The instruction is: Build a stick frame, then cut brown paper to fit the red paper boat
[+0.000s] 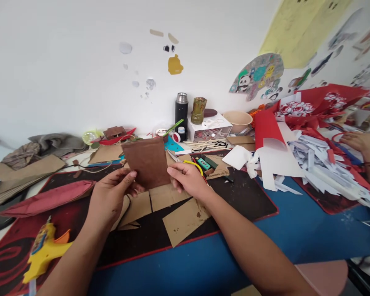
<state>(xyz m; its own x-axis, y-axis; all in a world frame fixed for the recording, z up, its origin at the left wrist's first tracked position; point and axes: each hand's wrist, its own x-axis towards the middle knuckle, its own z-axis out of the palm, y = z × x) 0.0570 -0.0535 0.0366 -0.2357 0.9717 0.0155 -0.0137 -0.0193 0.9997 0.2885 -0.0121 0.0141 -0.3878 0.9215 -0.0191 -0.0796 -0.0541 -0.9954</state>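
A flat brown rectangular panel (148,160), which looks like painted cardboard, is held upright between my two hands above the mat. My left hand (109,195) pinches its lower left side with thumb and fingers. On the right edge, my right hand (189,179) grips it the same way. Pieces of bare cardboard (186,220) lie on the dark mat just below and behind the panel. Scissors (173,156) with yellow handles rest beyond my right hand, partly hidden by it. A yellow glue gun (46,250) lies left of my left forearm.
A pink-red boat-shaped piece (49,199) lies at left near stacked cardboard (21,179). Along the wall stand a black flask (181,111), a greenish cup (199,110) and a bowl (238,120). White paper strips (323,164) heap at right, beside another person's hand (359,144).
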